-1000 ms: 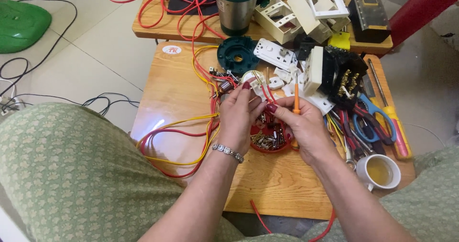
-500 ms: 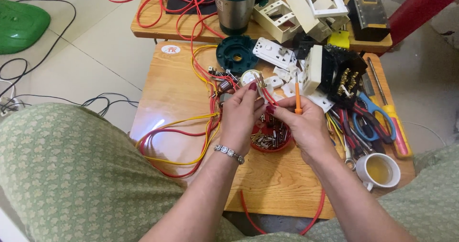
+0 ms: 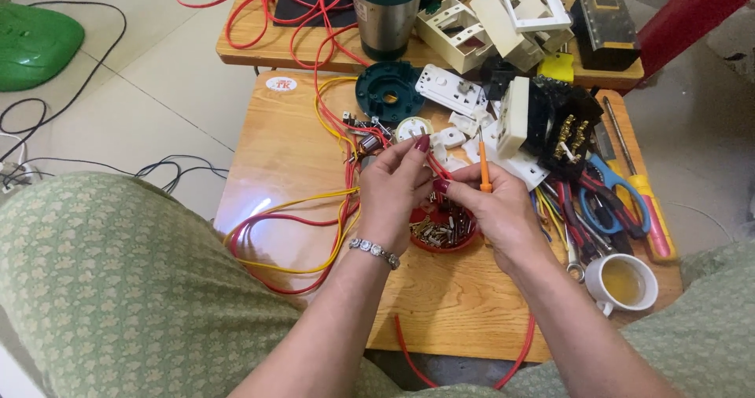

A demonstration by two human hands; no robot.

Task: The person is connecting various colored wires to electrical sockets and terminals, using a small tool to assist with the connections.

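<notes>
My left hand [image 3: 393, 189] and my right hand [image 3: 487, 209] meet over a small wooden table [image 3: 275, 154]. Both pinch a thin red wire [image 3: 435, 166] between thumb and fingertips. My right hand also grips a small orange screwdriver [image 3: 484, 166], its tip pointing up. Just below the hands sits a red dish of small metal screws [image 3: 442, 231]. Red and yellow wires [image 3: 314, 225] loop to the left of my left wrist, which wears a metal bracelet.
A white cup of yellowish liquid [image 3: 623, 281] stands at the table's right front. Blue-handled scissors [image 3: 609, 201], pliers and a long screwdriver [image 3: 638, 186] lie right. White switch plates [image 3: 452, 87], a black block [image 3: 562, 123], a green round part [image 3: 388, 91], a steel tumbler [image 3: 385, 12] behind.
Both hands have risen slightly off the red dish and drawn the red wire up between them. The loose red wire at the table's front edge has shifted.
</notes>
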